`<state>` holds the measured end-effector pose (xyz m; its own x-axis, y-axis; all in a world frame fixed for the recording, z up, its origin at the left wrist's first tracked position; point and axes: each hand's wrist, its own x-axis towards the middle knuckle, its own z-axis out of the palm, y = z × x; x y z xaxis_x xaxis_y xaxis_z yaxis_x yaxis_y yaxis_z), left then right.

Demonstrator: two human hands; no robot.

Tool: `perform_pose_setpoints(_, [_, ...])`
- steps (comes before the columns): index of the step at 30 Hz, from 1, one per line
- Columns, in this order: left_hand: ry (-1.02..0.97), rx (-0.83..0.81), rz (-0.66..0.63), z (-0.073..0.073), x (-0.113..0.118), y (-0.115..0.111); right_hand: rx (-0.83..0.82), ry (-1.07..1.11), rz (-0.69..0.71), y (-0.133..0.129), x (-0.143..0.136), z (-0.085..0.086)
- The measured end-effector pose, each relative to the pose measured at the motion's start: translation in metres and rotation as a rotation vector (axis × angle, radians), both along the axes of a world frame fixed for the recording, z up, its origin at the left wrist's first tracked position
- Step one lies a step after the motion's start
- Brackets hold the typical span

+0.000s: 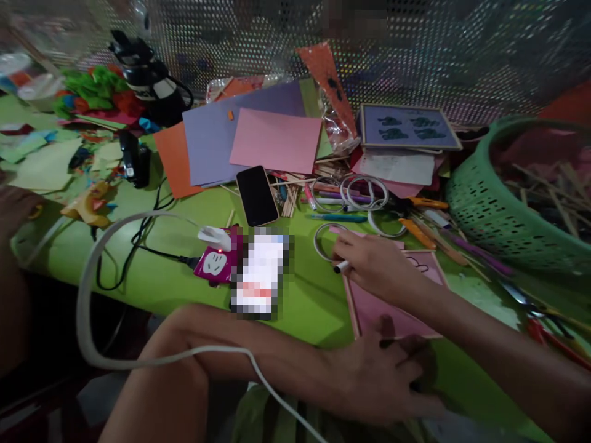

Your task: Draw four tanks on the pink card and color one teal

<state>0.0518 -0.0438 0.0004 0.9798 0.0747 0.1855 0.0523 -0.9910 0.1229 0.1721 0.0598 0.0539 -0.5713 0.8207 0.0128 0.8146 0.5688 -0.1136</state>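
My right hand [369, 264] is closed around a marker [342, 266], whose dark end pokes out below the fingers. Under that wrist lies a pink board with a thin wooden frame [376, 304]; dark curved lines are drawn near its upper right. My left hand [385, 375] reaches across from the lower left to the board's near edge, slightly blurred, its fingers spread and nothing visible in them. A white ring [318, 242] lies just left of my right hand, and a pink strip [392, 244] beyond it.
A lit phone [262, 271], a dark phone [257, 195] and a purple socket block [217, 264] are left of the board. A white cable [83, 295] loops over my left arm. Coloured paper [277, 141] lies behind; a green basket [484, 203] and scissors [538, 329] stand right.
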Motion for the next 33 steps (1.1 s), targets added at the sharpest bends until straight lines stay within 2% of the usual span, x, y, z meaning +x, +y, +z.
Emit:
perform_pose_setpoints(3, [0.006, -0.015, 0.026, -0.002, 0.0, 0.0, 0.049, 0.035, -0.065, 0.01, 0.008, 0.009])
perform_pose_setpoints(6, [-0.019, -0.022, 0.025, 0.0, -0.001, 0.002, 0.185, 0.074, -0.225, 0.031, 0.027, 0.017])
perform_pose_setpoints(10, [-0.047, -0.026, 0.024, 0.004, -0.003, 0.004, 0.206, 0.046, -0.381, 0.062, 0.046, 0.004])
perform_pose_setpoints(13, [-0.027, -0.027, 0.017, 0.003, -0.002, 0.004, 0.184, 0.032, -0.368, 0.072, 0.05, -0.011])
perform_pose_setpoints(15, [-0.017, -0.021, 0.011, 0.0, -0.001, 0.003, 0.197, 0.022, -0.373, 0.072, 0.051, -0.014])
perform_pose_setpoints(22, [-0.014, -0.034, 0.02, -0.005, 0.001, 0.001, 0.281, 0.058, -0.404, 0.086, 0.053, 0.0])
perform_pose_setpoints(25, [-0.012, -0.034, 0.03, -0.001, 0.0, 0.002, 0.208, 0.058, -0.41, 0.097, 0.051, -0.001])
perform_pose_setpoints(27, [-0.008, -0.043, 0.03, 0.002, -0.001, 0.004, 0.15, 0.111, -0.372, 0.096, 0.051, 0.001])
perform_pose_setpoints(29, [-0.001, -0.052, 0.021, 0.003, -0.002, 0.005, 0.162, 0.246, -0.352, 0.086, 0.055, 0.009])
perform_pose_setpoints(33, [-0.002, -0.065, 0.016, 0.0, -0.002, 0.005, 0.243, 0.663, -0.441, 0.041, 0.07, 0.035])
